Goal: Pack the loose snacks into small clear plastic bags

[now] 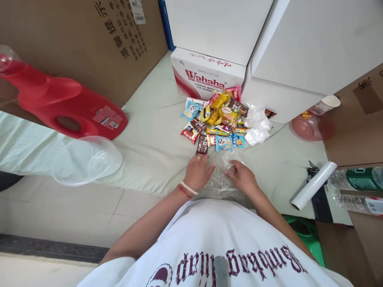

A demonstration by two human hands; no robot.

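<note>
A clear crinkled plastic bag [222, 177] lies at the table's front edge, between my hands and against my shirt. On its left, my left hand [197, 172] rests with its thumb spread away from the fingers, the fingertips close to a brown snack packet [202, 145]. From the right, my right hand [244, 177] touches the bag, fingers bent and thumb apart. Just beyond is a pile of wrapped snacks [223, 115] in yellow, blue, brown and red. White crumpled plastic [257, 123] sits at the pile's right side.
Behind the pile stands a Wahaha carton [206, 75] beside large white boxes [299, 48]. At left are a red jug [72, 103] and a clear plastic bowl [89, 161]. A white roll [314, 185], bottles [356, 179] and a pink container [312, 127] are at right.
</note>
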